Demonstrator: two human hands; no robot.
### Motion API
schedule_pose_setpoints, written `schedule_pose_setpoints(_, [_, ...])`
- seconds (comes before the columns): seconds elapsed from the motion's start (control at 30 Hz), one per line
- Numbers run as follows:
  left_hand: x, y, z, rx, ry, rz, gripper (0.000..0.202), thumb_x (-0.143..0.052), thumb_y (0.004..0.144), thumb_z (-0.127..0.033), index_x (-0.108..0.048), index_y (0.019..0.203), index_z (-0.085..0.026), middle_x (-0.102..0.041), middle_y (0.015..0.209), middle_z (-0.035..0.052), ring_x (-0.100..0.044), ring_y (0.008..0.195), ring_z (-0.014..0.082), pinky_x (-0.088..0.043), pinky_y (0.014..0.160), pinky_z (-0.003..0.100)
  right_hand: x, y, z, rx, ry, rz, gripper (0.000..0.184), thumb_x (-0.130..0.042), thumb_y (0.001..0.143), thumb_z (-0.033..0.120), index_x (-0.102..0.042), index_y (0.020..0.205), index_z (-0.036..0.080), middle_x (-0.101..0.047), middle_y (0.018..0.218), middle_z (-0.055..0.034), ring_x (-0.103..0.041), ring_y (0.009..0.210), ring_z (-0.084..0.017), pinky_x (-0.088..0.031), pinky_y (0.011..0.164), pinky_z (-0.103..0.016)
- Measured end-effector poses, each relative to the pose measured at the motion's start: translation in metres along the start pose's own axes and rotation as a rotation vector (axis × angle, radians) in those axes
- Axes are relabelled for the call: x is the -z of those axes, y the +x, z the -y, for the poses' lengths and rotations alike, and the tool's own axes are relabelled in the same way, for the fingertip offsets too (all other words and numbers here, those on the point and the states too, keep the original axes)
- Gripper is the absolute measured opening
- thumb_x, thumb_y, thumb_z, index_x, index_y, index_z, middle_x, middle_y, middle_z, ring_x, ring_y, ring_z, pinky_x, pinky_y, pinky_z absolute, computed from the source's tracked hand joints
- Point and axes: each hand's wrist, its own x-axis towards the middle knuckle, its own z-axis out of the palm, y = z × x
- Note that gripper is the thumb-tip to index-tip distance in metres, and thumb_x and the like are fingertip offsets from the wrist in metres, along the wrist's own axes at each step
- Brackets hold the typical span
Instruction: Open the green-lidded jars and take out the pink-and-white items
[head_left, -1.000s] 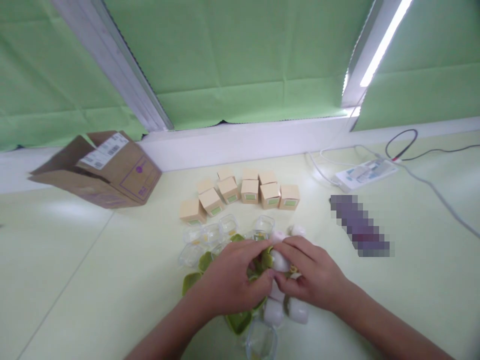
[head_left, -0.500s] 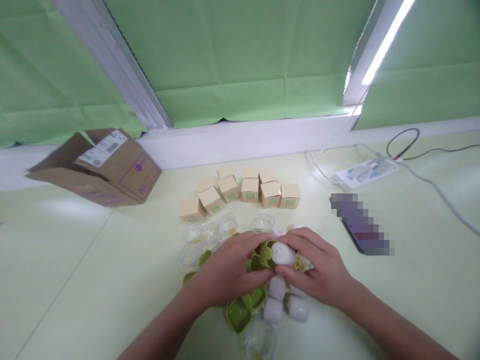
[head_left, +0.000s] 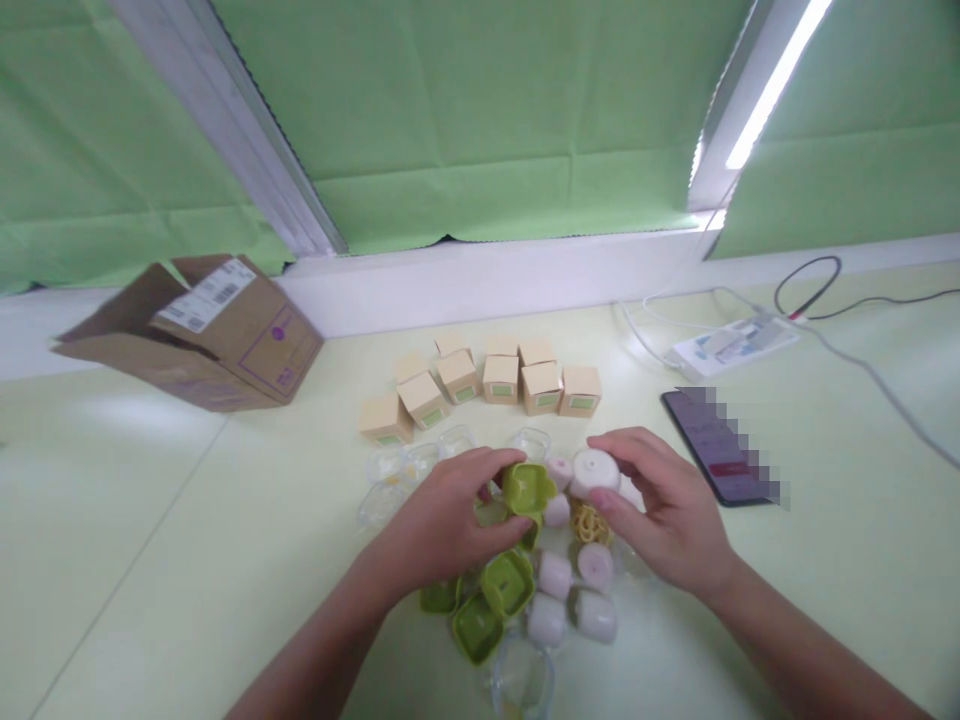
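Between the thumb and fingers of my left hand (head_left: 454, 515) is a small green cup (head_left: 529, 488), its hollow facing up. My right hand (head_left: 667, 510) grips a white rounded piece (head_left: 595, 473) with a small knob in its middle, apart from the cup. Under my hands lie more green cups (head_left: 480, 627) on the left and several white rounded pieces (head_left: 596, 614) on the right. A bunch of yellowish rubber bands (head_left: 591, 523) sits just below the held white piece. Clear plastic covers (head_left: 523, 675) lie around the cups, some partly hidden by my left hand.
Small tan boxes (head_left: 500, 380) stand in a curved row behind my hands. An open cardboard carton (head_left: 247, 340) is at the back left. A phone (head_left: 712, 440) lies on the right. Beyond it are a white power strip (head_left: 735, 345) and cables along the wall.
My hands have moved apart. The white piece has come out of the green cup and is now in my right hand, while the cup stays in my left hand.
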Motion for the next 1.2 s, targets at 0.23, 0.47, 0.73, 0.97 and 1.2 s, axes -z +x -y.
schedule_pose_setpoints(0.23, [0.007,0.001,0.006,0.036,0.043,-0.033,0.047,-0.071,0.076,-0.029,-0.06,0.12,-0.022,-0.069,0.093,0.001,-0.062,0.077,0.0178,-0.049,0.074,0.03,0.006,0.004,-0.01,-0.074,-0.018,-0.037,0.03,-0.065,0.087,0.025,-0.062,0.117,0.025,-0.063,0.106,-0.0062,-0.06,0.093,-0.02,-0.051,0.08,-0.034])
schedule_pose_setpoints(0.47, [0.009,0.001,0.007,0.038,0.052,-0.024,0.042,-0.068,0.079,-0.031,-0.059,0.119,-0.022,-0.07,0.096,0.0021,-0.063,0.079,0.0188,-0.05,0.076,0.032,0.01,0.008,-0.011,-0.091,-0.149,0.0,0.032,-0.064,0.084,0.027,-0.061,0.116,0.022,-0.065,0.101,-0.0066,-0.061,0.086,-0.02,-0.053,0.075,-0.033])
schedule_pose_setpoints(0.73, [0.008,0.002,0.01,0.036,0.079,-0.029,0.041,-0.069,0.078,-0.03,-0.06,0.116,-0.021,-0.071,0.098,0.0026,-0.063,0.079,0.019,-0.05,0.075,0.031,0.014,0.012,-0.017,-0.051,-0.3,0.096,0.027,-0.065,0.082,0.027,-0.062,0.108,0.02,-0.064,0.097,-0.0056,-0.061,0.084,-0.019,-0.052,0.076,-0.033])
schedule_pose_setpoints(0.97, [0.008,0.002,0.011,0.019,0.064,-0.063,0.041,-0.069,0.079,-0.033,-0.059,0.116,-0.022,-0.07,0.098,0.0019,-0.063,0.077,0.0181,-0.049,0.075,0.03,0.013,0.012,-0.019,-0.069,-0.361,0.194,0.025,-0.061,0.085,0.029,-0.062,0.107,0.018,-0.065,0.098,-0.0079,-0.063,0.091,-0.023,-0.052,0.081,-0.036])
schedule_pose_setpoints(1.2, [0.011,0.001,0.014,0.024,0.062,-0.036,0.041,-0.07,0.079,-0.033,-0.06,0.117,-0.022,-0.07,0.098,0.0021,-0.062,0.077,0.0178,-0.05,0.076,0.031,0.018,0.014,-0.026,-0.167,-0.447,0.315,0.024,-0.062,0.085,0.032,-0.065,0.105,0.019,-0.064,0.095,-0.0068,-0.063,0.083,-0.021,-0.051,0.076,-0.035])
